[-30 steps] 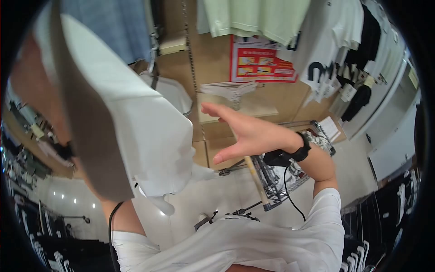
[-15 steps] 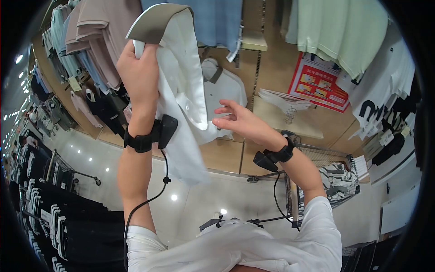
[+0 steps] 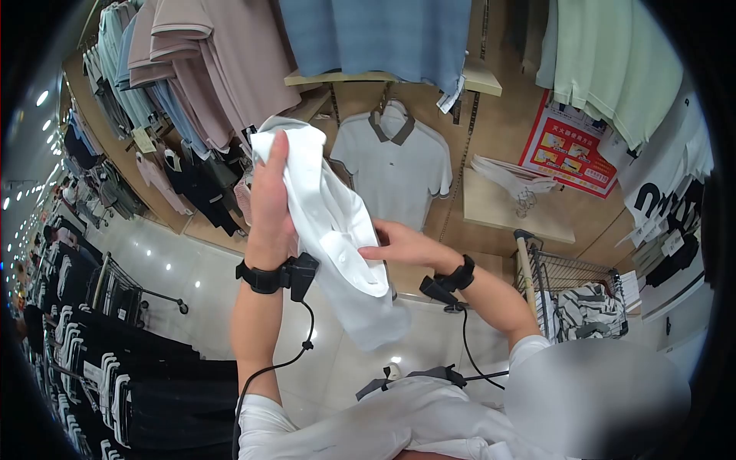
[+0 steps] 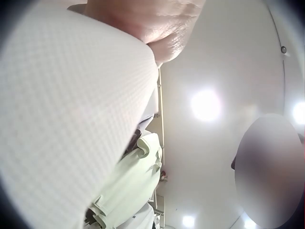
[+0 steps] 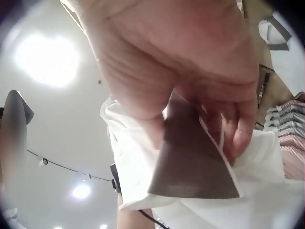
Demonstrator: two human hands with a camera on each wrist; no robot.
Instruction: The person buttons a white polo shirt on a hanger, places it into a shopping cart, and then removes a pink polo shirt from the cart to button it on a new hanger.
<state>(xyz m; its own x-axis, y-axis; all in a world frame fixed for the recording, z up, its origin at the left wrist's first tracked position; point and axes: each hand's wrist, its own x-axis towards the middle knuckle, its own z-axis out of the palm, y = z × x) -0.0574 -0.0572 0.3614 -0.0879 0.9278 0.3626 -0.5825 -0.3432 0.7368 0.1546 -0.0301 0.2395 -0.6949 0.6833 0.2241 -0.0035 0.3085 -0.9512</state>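
Note:
A white polo shirt (image 3: pixel 349 253) with a grey-brown collar (image 5: pixel 195 167) hangs folded between my two hands. My left hand (image 3: pixel 270 203) grips it at the upper left, with the thumb lying over the white cloth. On the other side my right hand (image 3: pixel 410 244) holds the shirt lower down, near its buttoned front. In the right wrist view the collar passes between the thumb and fingers of that hand. White textured cloth (image 4: pixel 71 109) fills much of the left wrist view, and the left fingers are mostly hidden there.
Behind the shirt, another white polo (image 3: pixel 392 165) hangs on the wall. A red sign (image 3: pixel 571 149) and a shelf (image 3: pixel 514 207) are to the right. A wire cart (image 3: pixel 567 268) holds a striped garment (image 3: pixel 590 310). Racks of dark trousers (image 3: pixel 184 406) stand at lower left.
The left hand has lowered the shirt from close before the head camera and turned it. My right hand, apart from it before, now holds it. The head view has swung left.

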